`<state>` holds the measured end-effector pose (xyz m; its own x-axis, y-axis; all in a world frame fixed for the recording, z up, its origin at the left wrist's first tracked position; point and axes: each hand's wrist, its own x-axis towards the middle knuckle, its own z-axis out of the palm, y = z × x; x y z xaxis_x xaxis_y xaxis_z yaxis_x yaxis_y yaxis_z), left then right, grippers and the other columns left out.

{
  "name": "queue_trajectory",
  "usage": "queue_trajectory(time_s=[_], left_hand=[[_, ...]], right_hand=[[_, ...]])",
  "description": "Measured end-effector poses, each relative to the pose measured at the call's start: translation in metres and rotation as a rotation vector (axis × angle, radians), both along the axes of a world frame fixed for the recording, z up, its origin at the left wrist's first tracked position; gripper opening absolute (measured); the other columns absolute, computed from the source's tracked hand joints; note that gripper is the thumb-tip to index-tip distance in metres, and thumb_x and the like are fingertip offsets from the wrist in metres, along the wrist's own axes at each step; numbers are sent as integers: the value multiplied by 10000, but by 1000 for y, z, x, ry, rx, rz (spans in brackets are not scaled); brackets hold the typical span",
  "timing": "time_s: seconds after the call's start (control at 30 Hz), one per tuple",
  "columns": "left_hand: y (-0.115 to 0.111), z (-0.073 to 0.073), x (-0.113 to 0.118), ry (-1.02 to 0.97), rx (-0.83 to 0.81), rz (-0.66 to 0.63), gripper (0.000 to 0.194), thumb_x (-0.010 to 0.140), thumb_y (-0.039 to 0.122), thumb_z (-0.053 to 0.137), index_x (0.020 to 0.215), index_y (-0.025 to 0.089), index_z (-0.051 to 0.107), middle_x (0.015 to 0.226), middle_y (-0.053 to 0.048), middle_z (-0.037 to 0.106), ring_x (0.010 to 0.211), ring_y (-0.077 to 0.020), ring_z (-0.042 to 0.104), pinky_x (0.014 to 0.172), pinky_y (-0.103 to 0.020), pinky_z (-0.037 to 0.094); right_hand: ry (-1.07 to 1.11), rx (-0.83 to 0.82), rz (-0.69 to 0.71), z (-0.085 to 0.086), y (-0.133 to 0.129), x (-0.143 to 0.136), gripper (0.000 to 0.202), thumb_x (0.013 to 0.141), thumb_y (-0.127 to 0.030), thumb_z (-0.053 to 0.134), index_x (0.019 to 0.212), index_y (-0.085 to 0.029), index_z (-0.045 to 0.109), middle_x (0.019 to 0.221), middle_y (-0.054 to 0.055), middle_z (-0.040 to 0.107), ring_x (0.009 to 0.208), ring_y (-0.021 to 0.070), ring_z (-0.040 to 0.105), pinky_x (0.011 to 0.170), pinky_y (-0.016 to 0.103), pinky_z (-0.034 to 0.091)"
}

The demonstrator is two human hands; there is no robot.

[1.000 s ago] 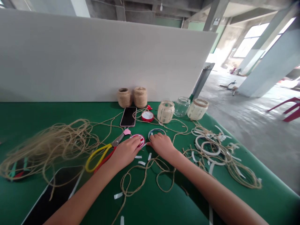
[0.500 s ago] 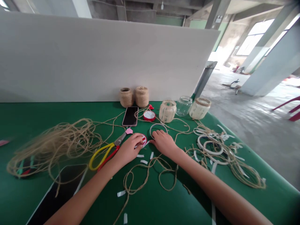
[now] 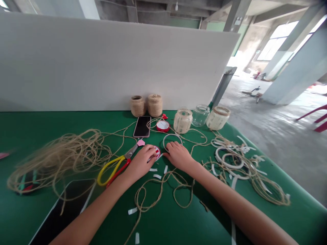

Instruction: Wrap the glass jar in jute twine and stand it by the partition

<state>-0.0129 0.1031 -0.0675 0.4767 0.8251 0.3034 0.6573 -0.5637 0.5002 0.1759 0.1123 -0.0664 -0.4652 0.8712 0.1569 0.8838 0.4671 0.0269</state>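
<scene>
My left hand (image 3: 143,158) has its fingers curled over a round red jar lid (image 3: 157,150) banded with white strips, pressing it on the table. A thin white tape strip (image 3: 160,156) slants from the lid toward my right hand (image 3: 177,154), whose thumb and fingertips close on its end. Under and behind the right fingers lies a thin white ring like a tape roll (image 3: 172,135), partly covered. Left of the lid rest scissors (image 3: 120,163) with yellow and red handles, near a small pink piece (image 3: 140,142). Short white tape pieces (image 3: 157,176) and loose twine (image 3: 160,190) lie in front.
A tangled twine heap (image 3: 74,149) lies left, beside a dark flat panel (image 3: 66,207). Behind are a phone (image 3: 142,126), a second lid (image 3: 162,126), twine-wrapped jars (image 3: 154,105), a clear jar (image 3: 200,115) and tape-covered jars (image 3: 183,121). White rings (image 3: 233,161) lie right.
Almost nothing differs. Both hands stay in place, with only a very slight shift of the left fingers over the lid.
</scene>
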Motion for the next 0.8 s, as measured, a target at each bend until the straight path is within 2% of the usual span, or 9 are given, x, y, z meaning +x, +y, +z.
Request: queue_trajectory(time_s=[0.17, 0.23, 0.47, 0.67, 0.8], left_hand=[[-3, -3, 0, 139, 111, 5, 260, 876, 223, 405, 1112, 203, 514, 1144, -73, 548, 1078, -203, 506, 921, -356, 431], [-4, -6, 1, 182, 155, 15, 299, 885, 237, 398, 1167, 205, 492, 1168, -79, 542, 1087, -209, 507, 924, -355, 430], [-4, -4, 1, 190, 154, -11, 292, 885, 199, 395, 1130, 207, 552, 1172, -77, 541, 1074, -202, 521, 907, -329, 447], [-4, 0, -1, 178, 111, -48, 317, 866, 138, 387, 1117, 194, 572, 1232, -68, 541, 1132, -201, 497, 962, -352, 426], [-4, 2, -3, 137, 47, -61, 334, 855, 130, 385, 1123, 202, 570, 1250, -54, 541, 1148, -192, 497, 975, -345, 426]], right_hand=[[-10, -58, 84, 4, 2, 4, 200, 910, -326, 417, 971, -151, 494, 926, 90, 600, 885, 213, 536, 753, 315, 381], [-10, -72, 103, 5, 3, 5, 185, 914, -301, 412, 977, -147, 492, 934, 93, 602, 896, 212, 537, 761, 312, 376], [-5, -100, 146, 13, 0, 10, 126, 866, -177, 406, 955, -142, 487, 924, 87, 602, 865, 206, 545, 750, 306, 377], [-2, -120, 167, 17, -4, 7, 193, 793, -133, 411, 972, -154, 480, 944, 78, 608, 859, 203, 546, 737, 301, 380], [-5, -121, 163, 18, -4, 5, 206, 788, -137, 404, 979, -157, 477, 958, 79, 603, 880, 204, 539, 749, 301, 378]])
